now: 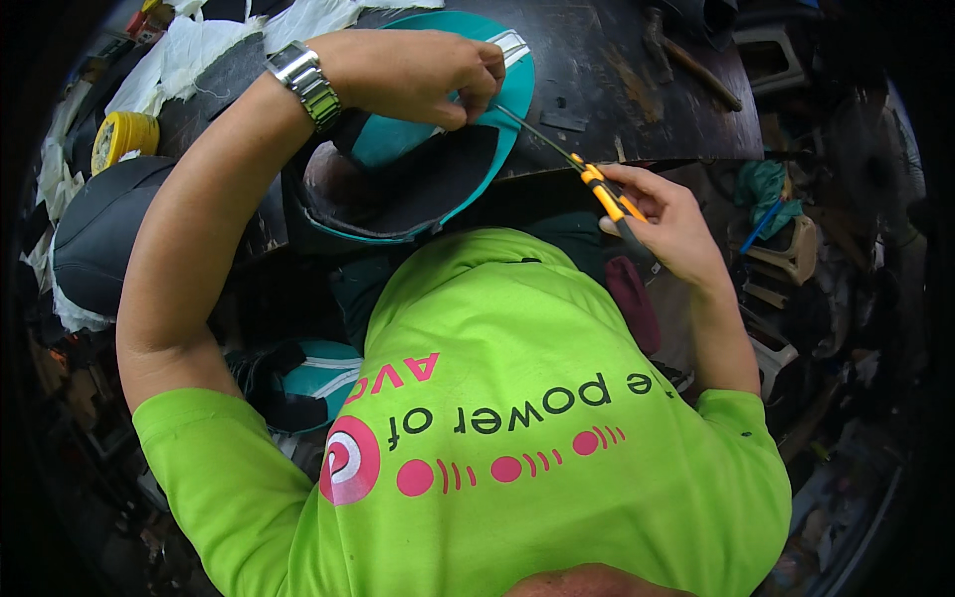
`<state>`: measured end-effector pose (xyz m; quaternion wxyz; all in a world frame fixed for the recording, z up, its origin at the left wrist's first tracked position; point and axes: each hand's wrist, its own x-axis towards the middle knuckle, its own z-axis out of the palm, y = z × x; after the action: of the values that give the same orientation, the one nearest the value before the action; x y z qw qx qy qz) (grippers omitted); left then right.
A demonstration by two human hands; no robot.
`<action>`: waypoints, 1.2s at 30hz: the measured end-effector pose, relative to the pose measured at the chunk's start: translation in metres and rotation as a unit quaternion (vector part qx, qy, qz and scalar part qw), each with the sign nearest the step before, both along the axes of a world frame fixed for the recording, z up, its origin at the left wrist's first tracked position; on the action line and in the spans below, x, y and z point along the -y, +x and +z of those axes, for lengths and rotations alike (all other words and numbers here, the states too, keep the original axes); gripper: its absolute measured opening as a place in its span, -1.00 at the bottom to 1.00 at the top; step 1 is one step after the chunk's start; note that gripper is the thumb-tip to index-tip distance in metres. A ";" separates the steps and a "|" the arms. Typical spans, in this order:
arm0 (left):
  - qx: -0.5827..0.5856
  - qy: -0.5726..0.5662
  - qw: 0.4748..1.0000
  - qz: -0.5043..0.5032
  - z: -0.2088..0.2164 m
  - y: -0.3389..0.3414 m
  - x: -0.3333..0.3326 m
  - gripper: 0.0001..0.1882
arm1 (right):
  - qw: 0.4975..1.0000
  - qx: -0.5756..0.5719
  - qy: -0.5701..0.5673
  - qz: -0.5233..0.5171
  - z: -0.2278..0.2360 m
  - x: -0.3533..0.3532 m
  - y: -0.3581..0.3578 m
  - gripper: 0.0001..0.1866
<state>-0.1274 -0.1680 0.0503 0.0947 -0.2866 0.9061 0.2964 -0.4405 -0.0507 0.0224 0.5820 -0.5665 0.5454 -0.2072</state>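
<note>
A: Going from the left, what do you see?
B: Your left hand [428,80] arches over the far part of the teal-and-black piece [438,179], fingers curled; whether they pinch it, I can't tell. That piece lies beneath it, at the near edge of the dark table [587,90].
A: And my tool?
B: The long axis of your orange-handled tool [609,195] slants far-left, its tip at the piece's right rim, just beside your left fingertips. Your right hand [665,214] grasps the handles, farther from the piece.
</note>
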 end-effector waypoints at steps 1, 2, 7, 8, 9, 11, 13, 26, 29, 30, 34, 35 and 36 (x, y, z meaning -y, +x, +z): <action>-0.005 -0.014 1.000 0.004 0.000 -0.001 -0.001 -0.89 | 1.000 -0.024 0.006 0.015 0.008 -0.001 -0.003 -0.39; -0.009 -0.028 1.000 0.007 0.000 -0.002 -0.002 -0.89 | 0.997 -0.077 0.026 0.015 0.017 -0.002 -0.006 -0.36; 0.003 -0.011 1.000 0.019 0.002 -0.005 -0.002 -0.90 | 0.966 -0.192 -0.125 0.121 0.039 -0.020 0.005 -0.25; 0.002 -0.010 1.000 0.021 0.002 -0.006 -0.002 -0.91 | 0.961 -0.222 -0.121 0.115 0.039 -0.022 0.011 -0.29; 0.000 -0.017 1.000 0.014 0.002 -0.006 -0.002 -0.91 | 0.955 -0.240 -0.125 0.122 0.039 -0.023 0.016 -0.33; -0.013 -0.026 1.000 0.008 0.001 -0.007 -0.003 -0.91 | 0.952 -0.238 -0.145 0.129 0.035 -0.022 0.028 -0.39; -0.018 -0.026 0.999 0.004 -0.001 -0.007 -0.003 -0.91 | 0.957 -0.182 -0.184 0.132 0.028 -0.017 0.036 -0.39; -0.079 -0.071 0.994 0.008 -0.018 -0.005 -0.003 -0.90 | 0.993 -0.039 0.072 0.081 0.022 0.000 0.035 -0.38; -0.056 -0.069 0.996 0.001 -0.018 -0.010 -0.005 -0.90 | 0.993 -0.045 0.071 0.082 0.022 -0.003 0.036 -0.41; -0.056 -0.075 0.996 0.002 -0.018 -0.011 -0.007 -0.90 | 0.994 -0.038 0.053 0.084 0.022 -0.004 0.037 -0.44; -0.071 -0.101 0.992 0.011 -0.019 -0.011 -0.010 -0.94 | 0.988 -0.096 0.008 0.118 0.015 -0.004 0.033 -0.43; -0.078 -0.107 0.991 0.015 -0.019 -0.010 -0.010 -0.95 | 0.990 -0.086 0.018 0.111 0.012 -0.002 0.031 -0.42; -0.080 -0.080 0.994 -0.008 -0.018 -0.010 -0.007 -0.93 | 0.991 -0.069 0.022 0.113 0.009 0.000 0.030 -0.41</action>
<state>-0.1371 -0.1607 0.0320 0.0008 -0.2612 0.9338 0.2444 -0.4104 -0.0507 0.0309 0.5747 -0.6245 0.5215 -0.0885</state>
